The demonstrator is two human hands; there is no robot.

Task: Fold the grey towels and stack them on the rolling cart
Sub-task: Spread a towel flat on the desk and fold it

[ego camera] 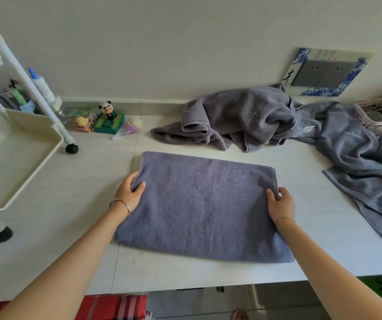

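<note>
A grey towel lies folded into a flat rectangle in the middle of the white table. My left hand grips its left edge, thumb on top and fingers curled under the cloth. My right hand grips the right edge the same way. Behind it a crumpled grey towel lies in a heap against the wall. Another unfolded grey towel sprawls at the right. The white rolling cart stands on the table at the left, its lower tray bare.
Small toys, among them a panda figure, sit by the wall next to the cart's wheel. A pink basket stands at the far right. A blue-patterned plate with sockets hangs on the wall. The table's front edge runs below my arms.
</note>
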